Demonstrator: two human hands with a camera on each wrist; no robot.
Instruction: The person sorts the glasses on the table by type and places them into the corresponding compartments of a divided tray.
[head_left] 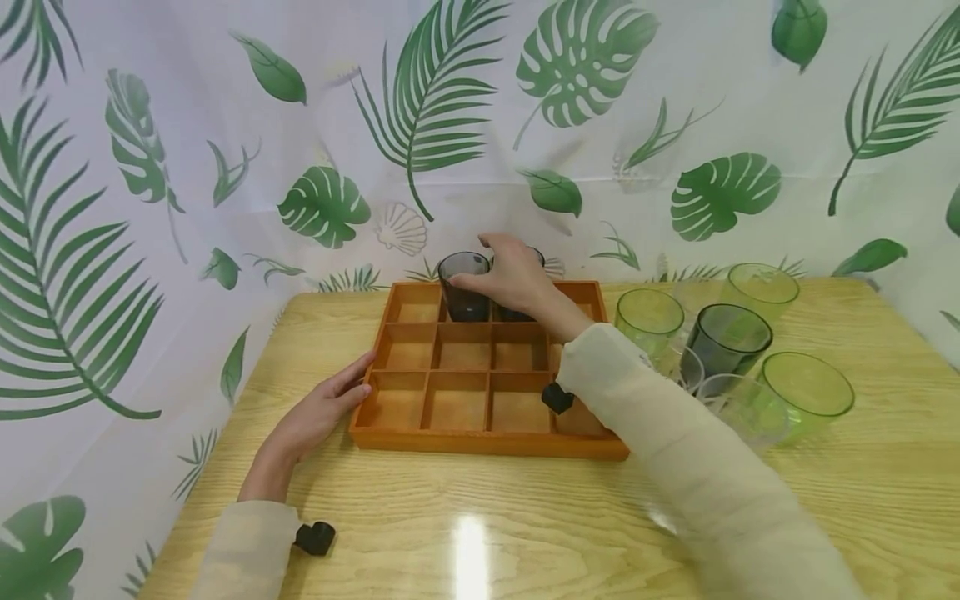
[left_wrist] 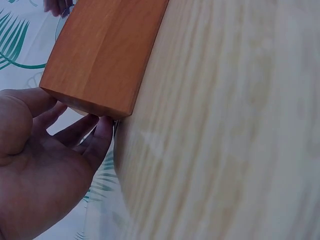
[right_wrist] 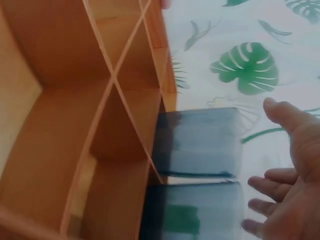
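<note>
A wooden divided tray point(head_left: 491, 444) lies on the table. Two dark grey tumblers stand upright in its back row: one tumbler point(head_left: 467, 300) in the second compartment from the left, the other point(right_wrist: 192, 212) beside it, mostly hidden by the hand in the head view. My right hand point(head_left: 517, 275) is over them, thumb and fingers spread. In the right wrist view, a gap shows between its fingertips point(right_wrist: 254, 204) and the tumblers. At the tray's left side, my left hand point(head_left: 318, 414) touches the outer wall with its fingertips point(left_wrist: 104, 122).
On the right of the table point(head_left: 390, 517) stand several cups: green cups point(head_left: 810, 387), clear cups point(head_left: 742, 408) and a dark grey tumbler point(head_left: 727, 337). My right sleeve crosses in front of some. A leaf-patterned cloth point(head_left: 465, 133) hangs behind the table.
</note>
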